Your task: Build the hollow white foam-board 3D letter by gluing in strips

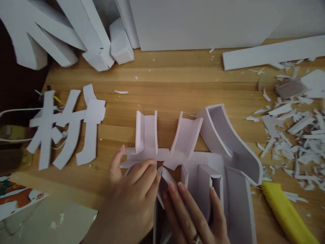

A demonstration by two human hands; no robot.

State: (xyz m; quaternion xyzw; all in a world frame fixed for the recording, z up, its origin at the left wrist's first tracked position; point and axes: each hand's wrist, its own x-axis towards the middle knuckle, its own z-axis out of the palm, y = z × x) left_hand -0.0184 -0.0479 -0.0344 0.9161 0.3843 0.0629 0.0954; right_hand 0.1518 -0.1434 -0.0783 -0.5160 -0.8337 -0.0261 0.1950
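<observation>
A hollow white foam-board character (200,159) with raised side walls lies on the wooden table before me. My left hand (134,196) is closed at its left part, fingers curled and pressed together near a small slanted wall strip (169,178), little finger sticking out. On the other side of that strip, my right hand (195,213), with a ring, grips it with its fingertips; its outer finger touches a narrow upright wall. The fingers hide the exact contact. A yellow-handled tool (286,211) lies right of the character.
A flat white cut-out character (68,118) lies at left near a white cable (15,110). Large white letters (50,30) and white boards (198,23) stand behind. White scraps (299,135), a greyish block (291,88) and a long strip (274,52) occupy the right.
</observation>
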